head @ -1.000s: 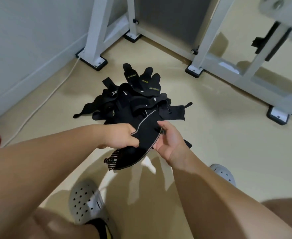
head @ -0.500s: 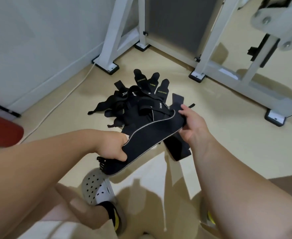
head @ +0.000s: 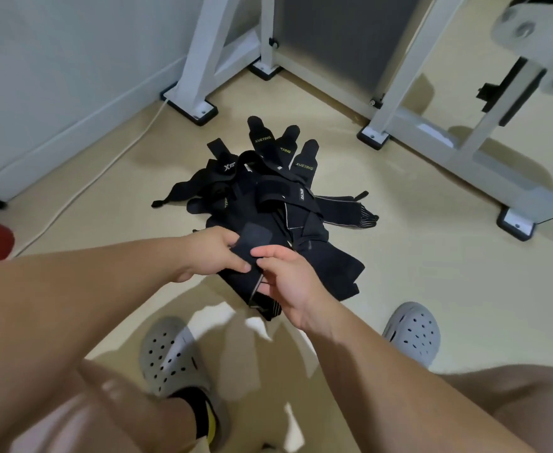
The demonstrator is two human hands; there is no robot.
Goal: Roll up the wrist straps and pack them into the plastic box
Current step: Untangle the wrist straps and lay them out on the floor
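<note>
A heap of several black wrist straps lies on the beige floor, some printed XUEYING. I hold one black strap with a grey edge line just in front of the heap. My left hand pinches its near end from the left. My right hand grips the same strap from the right, fingers curled round it, and a striped end hangs below that hand. The two hands almost touch. No plastic box is in view.
White steel frame legs with black feet stand behind the heap, and a long base bar runs to the right. A white cable lies along the wall on the left. My grey clogs are on the floor below my hands.
My right hand came back from the strap's far end to meet my left hand. The strap was stretched out between the hands and is now gathered short between them.
</note>
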